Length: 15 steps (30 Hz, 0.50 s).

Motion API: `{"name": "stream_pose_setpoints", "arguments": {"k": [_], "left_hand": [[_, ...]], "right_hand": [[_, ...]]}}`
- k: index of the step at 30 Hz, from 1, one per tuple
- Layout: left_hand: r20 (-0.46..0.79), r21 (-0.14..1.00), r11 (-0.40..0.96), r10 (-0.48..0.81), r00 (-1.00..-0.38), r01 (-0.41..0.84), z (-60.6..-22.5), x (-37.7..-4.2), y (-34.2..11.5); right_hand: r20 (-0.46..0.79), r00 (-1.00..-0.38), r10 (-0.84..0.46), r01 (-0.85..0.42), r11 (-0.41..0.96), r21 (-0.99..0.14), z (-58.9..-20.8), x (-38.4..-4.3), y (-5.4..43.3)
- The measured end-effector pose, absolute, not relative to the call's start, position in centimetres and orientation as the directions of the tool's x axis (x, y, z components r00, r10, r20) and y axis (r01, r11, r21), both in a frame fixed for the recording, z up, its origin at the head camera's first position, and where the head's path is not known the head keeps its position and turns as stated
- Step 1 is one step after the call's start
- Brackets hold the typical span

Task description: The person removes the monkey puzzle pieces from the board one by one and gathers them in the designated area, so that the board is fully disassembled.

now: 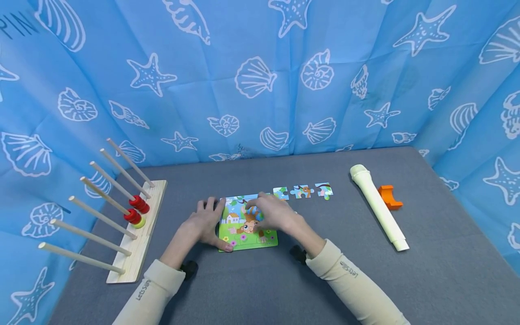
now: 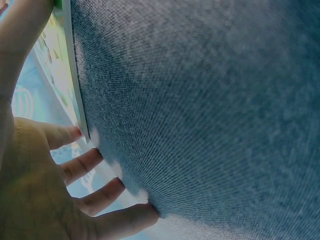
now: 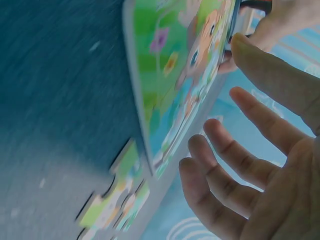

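A jigsaw puzzle point(image 1: 239, 235) in a flat tray, picturing a cartoon monkey and a small house, lies on the grey cloth. My left hand point(image 1: 203, 224) rests along its left side, thumb on the near left corner and index finger by the far left corner. The other left fingers point(image 2: 102, 196) are spread and touch the cloth. Over the puzzle's right part hovers my right hand point(image 1: 277, 212), its fingers point(image 3: 220, 170) loosely bent, with nothing seen between them. Three loose puzzle pieces, a left one point(image 1: 279, 194), a middle one point(image 1: 302, 192) and a right one point(image 1: 323, 190), lie beyond the right hand.
At the left stands a wooden peg rack point(image 1: 136, 243) with red rings point(image 1: 139, 204) and a yellow-green ring point(image 1: 140, 223). A cream microphone-shaped toy point(image 1: 379, 207) lies at the right, beside an orange curved piece point(image 1: 389, 197). A blue shell-print curtain point(image 1: 252, 113) closes off the back.
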State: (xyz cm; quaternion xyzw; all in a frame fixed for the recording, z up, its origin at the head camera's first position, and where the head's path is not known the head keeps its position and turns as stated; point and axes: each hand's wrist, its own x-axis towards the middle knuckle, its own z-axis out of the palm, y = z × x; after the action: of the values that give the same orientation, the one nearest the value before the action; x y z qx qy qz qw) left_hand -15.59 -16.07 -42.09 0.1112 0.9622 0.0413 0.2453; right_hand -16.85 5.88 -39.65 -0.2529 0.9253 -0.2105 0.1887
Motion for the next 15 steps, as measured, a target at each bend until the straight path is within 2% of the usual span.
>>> {"name": "stream_pose_setpoints", "arguments": {"k": [8,15], "left_hand": [[-0.457,0.144,0.97,0.241,-0.856,0.196,-42.0,-15.6,-16.1],[-0.444,0.148,0.968,0.249,-0.861,0.204,-42.0,-15.5,-16.1]], "right_hand": [[-0.261,-0.78,-0.568,-0.396,0.772,-0.497,-40.2,-16.8,4.2],[-0.303,-0.779,-0.55,-0.401,0.807,-0.434,-40.7,-17.0,3.5]]}}
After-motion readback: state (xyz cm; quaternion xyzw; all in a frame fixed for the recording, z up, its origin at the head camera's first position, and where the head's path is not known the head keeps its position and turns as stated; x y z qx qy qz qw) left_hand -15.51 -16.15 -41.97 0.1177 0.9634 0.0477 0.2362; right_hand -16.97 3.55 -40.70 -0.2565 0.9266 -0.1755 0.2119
